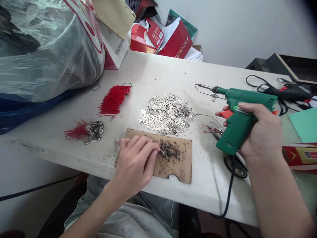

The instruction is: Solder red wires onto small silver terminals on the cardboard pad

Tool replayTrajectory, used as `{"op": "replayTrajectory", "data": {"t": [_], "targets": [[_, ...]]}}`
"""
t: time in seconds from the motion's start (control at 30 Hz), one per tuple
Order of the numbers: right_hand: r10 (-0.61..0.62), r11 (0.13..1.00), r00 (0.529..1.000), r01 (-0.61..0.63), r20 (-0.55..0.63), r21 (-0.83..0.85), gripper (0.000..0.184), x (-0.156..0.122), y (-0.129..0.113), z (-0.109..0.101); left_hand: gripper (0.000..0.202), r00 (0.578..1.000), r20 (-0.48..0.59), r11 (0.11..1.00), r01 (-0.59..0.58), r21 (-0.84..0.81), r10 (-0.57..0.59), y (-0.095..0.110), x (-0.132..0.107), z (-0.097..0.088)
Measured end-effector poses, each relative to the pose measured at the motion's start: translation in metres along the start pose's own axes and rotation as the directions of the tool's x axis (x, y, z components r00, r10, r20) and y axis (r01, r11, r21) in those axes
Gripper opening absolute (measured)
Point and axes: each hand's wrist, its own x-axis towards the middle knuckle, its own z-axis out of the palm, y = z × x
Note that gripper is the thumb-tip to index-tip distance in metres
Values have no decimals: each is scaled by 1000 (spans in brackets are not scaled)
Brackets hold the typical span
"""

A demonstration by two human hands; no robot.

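My right hand is wrapped round the handle of a green soldering gun, its tip pointing left above the table. Over a scorched piece of cardboard, my left hand pinches a short red wire. At the wire's end a small metal terminal rests on the blackened patch. Most of the wire is hidden under my fingers. Beyond the cardboard lies a heap of loose silvery terminals. A bundle of red wires and a cluster of wired terminals lie to the left.
A large plastic bag bulges over the table's left side. Red boxes and papers stand at the back. Black cables and a red-yellow box sit at right. The gun's cord hangs over the front edge.
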Motion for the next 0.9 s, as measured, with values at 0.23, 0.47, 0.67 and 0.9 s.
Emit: {"op": "replayTrajectory", "data": {"t": [0.23, 0.47, 0.67, 0.9], "targets": [[-28, 999, 999, 28, -29, -26, 3, 0, 1, 1, 13, 1000, 1, 998, -16, 67, 16, 0, 0, 2], [-45, 999, 999, 44, -26, -9, 3, 3, 2, 0, 13, 999, 36, 998, -16, 63, 13, 0, -1, 1], [-32, 999, 999, 31, -25, -13, 3, 2, 2, 0, 13, 1000, 9, 997, 16, 71, -17, 1, 2, 2], [-41, 999, 998, 41, -38, -7, 6, 4, 3, -1, 13, 1000, 2, 999, 19, 26, -19, 0, 1, 1]]}}
